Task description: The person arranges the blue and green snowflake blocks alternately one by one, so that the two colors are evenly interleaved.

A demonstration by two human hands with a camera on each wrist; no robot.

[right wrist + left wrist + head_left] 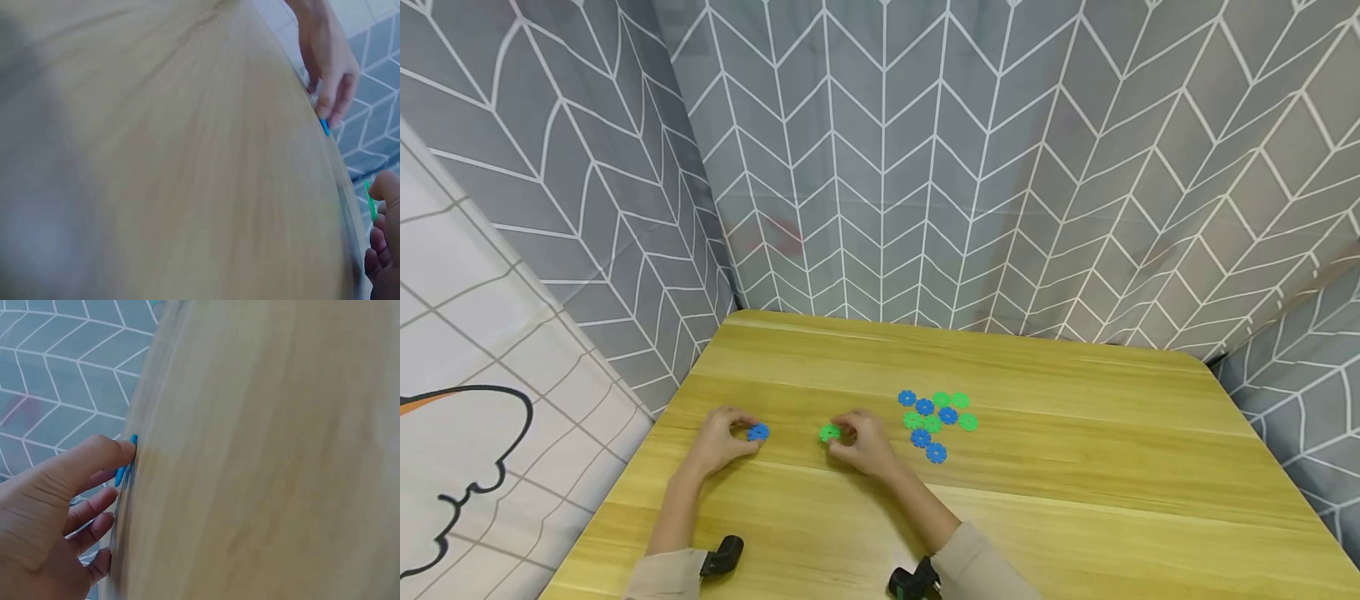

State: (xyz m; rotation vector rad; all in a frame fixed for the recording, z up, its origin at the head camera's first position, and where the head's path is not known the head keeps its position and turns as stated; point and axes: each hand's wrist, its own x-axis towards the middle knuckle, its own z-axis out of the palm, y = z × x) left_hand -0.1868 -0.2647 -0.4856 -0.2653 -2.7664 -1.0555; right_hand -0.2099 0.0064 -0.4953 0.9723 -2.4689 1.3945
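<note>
My left hand (718, 443) pinches a blue notched disc (758, 432) between thumb and fingertips, low over the left part of the wooden table. In the left wrist view the blue disc (127, 464) shows edge-on by the thumb, with the other fingers loosely curved below. To its right, my right hand (863, 443) pinches a green notched disc (829, 432). A gap of bare wood lies between the two discs. The right wrist view catches the green disc (370, 200) edge-on at its right border, and the left hand (331, 69) with its blue disc beyond.
Right of my right hand lies a loose group of several flat discs, blue (921, 437) and green (968, 422). The wooden table (1075, 467) reaches back to a grey chevron-patterned curtain (880, 167). Both wrists carry black camera mounts (724, 556).
</note>
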